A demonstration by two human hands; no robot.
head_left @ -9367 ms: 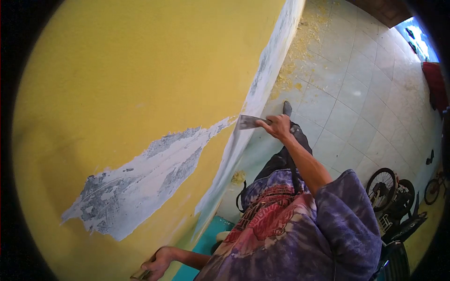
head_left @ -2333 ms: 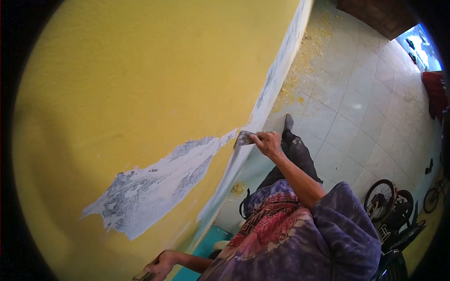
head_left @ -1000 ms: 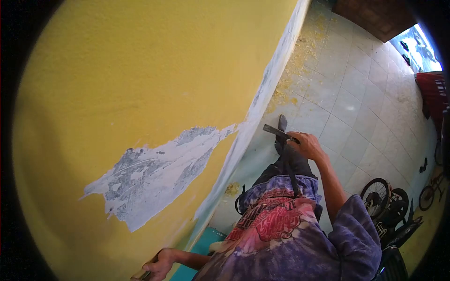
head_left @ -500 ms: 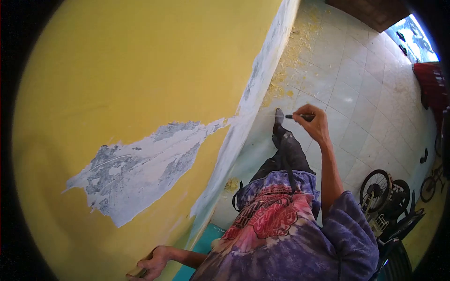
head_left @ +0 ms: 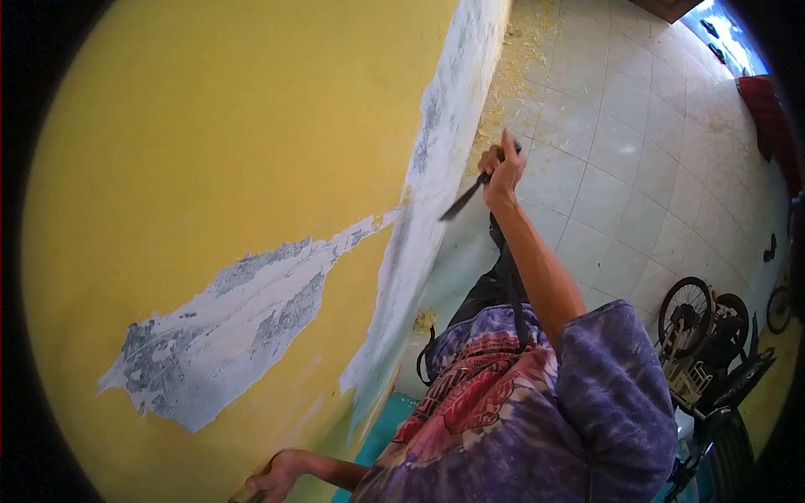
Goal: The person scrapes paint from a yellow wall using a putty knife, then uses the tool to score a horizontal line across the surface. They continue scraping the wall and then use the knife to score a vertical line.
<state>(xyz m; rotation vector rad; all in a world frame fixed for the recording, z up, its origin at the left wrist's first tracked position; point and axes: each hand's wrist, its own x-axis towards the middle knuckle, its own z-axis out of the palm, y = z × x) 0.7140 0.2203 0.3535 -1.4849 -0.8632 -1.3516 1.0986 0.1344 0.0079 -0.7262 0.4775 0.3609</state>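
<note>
My right hand (head_left: 505,168) is closed round the dark handle of a scraper (head_left: 462,199), whose blade points down and left towards the wall's corner. Near the bottom edge, my left hand (head_left: 278,475) grips a flat yellowish object (head_left: 246,495), partly cut off by the frame. The yellow wall (head_left: 251,126) has a large bare patch (head_left: 226,344) of white and grey. A white strip (head_left: 408,226) runs along the wall's corner, and a thin bare band joins it to the patch.
Yellow flakes (head_left: 524,50) lie on the tiled floor (head_left: 616,168) along the wall. A bicycle wheel (head_left: 685,317) and a motorcycle (head_left: 729,390) stand at the lower right. Red cloth (head_left: 767,121) shows at the right edge.
My right hand has moved left and up, nearer the wall's corner, and the scraper's blade now shows broad and slanting down. The view has shifted slightly. My left hand still grips its object.
</note>
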